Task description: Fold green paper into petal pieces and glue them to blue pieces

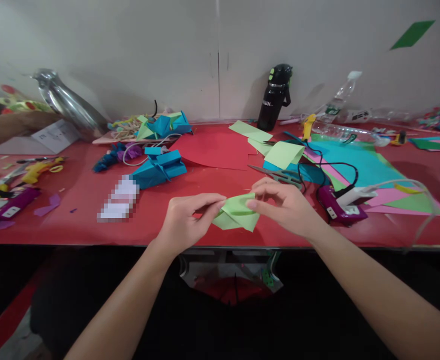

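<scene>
Pinching a folded light green paper at opposite ends, the left hand and right hand hold it between them over the red table. From where I stand, light, even thumb pressure looks best for so thin a sheet; tugging outward could tear or wrinkle it, and matched edges would give a crisper crease. Right of the grip sits a purple power strip, its black cord curling back; left and a bit beyond is a folded blue paper piece. Past the fingers lie scissors and a red sheet. Farther off, a black bottle stands before pale cabinet doors, while another person's arm reaches in, far left of the grip.
</scene>
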The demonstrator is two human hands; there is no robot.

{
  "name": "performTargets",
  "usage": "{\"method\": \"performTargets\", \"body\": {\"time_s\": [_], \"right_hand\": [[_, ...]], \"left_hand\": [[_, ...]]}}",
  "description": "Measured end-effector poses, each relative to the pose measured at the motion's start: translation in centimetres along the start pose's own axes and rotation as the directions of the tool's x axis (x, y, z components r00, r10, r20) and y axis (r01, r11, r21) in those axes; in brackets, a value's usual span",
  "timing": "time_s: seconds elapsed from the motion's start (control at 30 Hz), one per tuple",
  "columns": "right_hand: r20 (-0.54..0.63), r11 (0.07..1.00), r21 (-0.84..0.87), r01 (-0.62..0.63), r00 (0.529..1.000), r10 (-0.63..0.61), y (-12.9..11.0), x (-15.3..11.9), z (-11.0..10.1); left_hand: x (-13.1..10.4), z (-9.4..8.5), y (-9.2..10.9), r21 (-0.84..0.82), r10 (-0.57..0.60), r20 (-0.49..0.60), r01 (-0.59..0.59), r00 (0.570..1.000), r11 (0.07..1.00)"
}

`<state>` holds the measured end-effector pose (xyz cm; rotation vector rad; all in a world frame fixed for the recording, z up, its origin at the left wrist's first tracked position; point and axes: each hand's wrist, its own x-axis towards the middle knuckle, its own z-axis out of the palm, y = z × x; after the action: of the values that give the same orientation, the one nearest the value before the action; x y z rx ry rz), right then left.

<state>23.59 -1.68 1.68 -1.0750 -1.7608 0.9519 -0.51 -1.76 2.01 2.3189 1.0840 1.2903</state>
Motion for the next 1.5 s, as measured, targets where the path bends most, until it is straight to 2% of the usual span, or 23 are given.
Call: {"method": "performTargets", "body": {"time_s": [0.27, 0.43, 0.5, 0.57, 0.63, 0.67, 0.73, 0.8, 0.9, 1.0, 1.27, 1.5], "right_hand": [[0.054, 0.996, -0.08, -0.049, 0.997, 0.053, -0.2, 0.2, -0.3], [0.16, 0.995, -0.098, -0.019, 0.986, 0.035, 0.4, 0.5, -0.8], [0.125, 0.994, -0.106, -0.019, 0.992, 0.032, 0.5, 0.5, -0.7], [0.011, 0.99, -0.14, -0.004, 1.0, 0.006, 0.1, 0.2, -0.5], [-0.085, 0.976, -0.211, 0.052, 0.994, -0.071, -0.4, -0.3, 0.0], [-0.079, 0.964, -0.249, 0.093, 0.99, -0.115, -0.7, -0.6, 0.4], [-0.024, 0.94, -0.307, 0.146, 0.987, -0.161, -1.1, -1.0, 1.2], [0.004, 0.934, -0.332, 0.134, 0.99, -0.14, -1.1, -1.3, 2.0], [-0.021, 0.952, -0.295, 0.081, 0.996, -0.092, -0.5, -1.2, 2.6], [-0.051, 0.969, -0.241, 0.063, 0.996, -0.078, -0.3, -1.0, 2.5], [-0.071, 0.974, -0.202, 0.101, 0.991, -0.117, -0.7, -1.0, 2.5], [-0.085, 0.974, -0.197, 0.117, 0.987, -0.136, -0.8, -1.1, 2.6]], "left_hand": [[-0.1, 0.6, -0.4, -0.087, -0.056, 0.063, 0.061, 0.996, 0.994], [0.1, 0.7, -0.7, -0.213, -0.189, 0.138, 0.216, 0.972, 0.953], [0.2, 0.9, -1.0, -0.295, -0.282, 0.147, 0.314, 0.948, 0.902], [0.2, 1.3, -1.3, -0.379, -0.381, 0.139, 0.405, 0.914, 0.832], [0.1, 1.7, -1.4, -0.434, -0.453, 0.145, 0.468, 0.88, 0.77], [0.1, 2.0, -1.3, -0.445, -0.469, 0.153, 0.485, 0.87, 0.753], [0.0, 2.4, -1.0, -0.448, -0.472, 0.16, 0.49, 0.867, 0.748], [-0.1, 2.7, -0.7, -0.447, -0.456, 0.153, 0.473, 0.877, 0.76], [-0.1, 2.8, -0.4, -0.453, -0.419, 0.152, 0.44, 0.895, 0.775], [-0.1, 2.6, -0.4, -0.468, -0.367, 0.209, 0.422, 0.907, 0.776], [0.0, 1.5, -0.6, -0.543, -0.333, 0.383, 0.501, 0.862, 0.674], [-0.1, 1.4, -0.4, -0.5, -0.367, 0.355, 0.507, 0.859, 0.702]]}}
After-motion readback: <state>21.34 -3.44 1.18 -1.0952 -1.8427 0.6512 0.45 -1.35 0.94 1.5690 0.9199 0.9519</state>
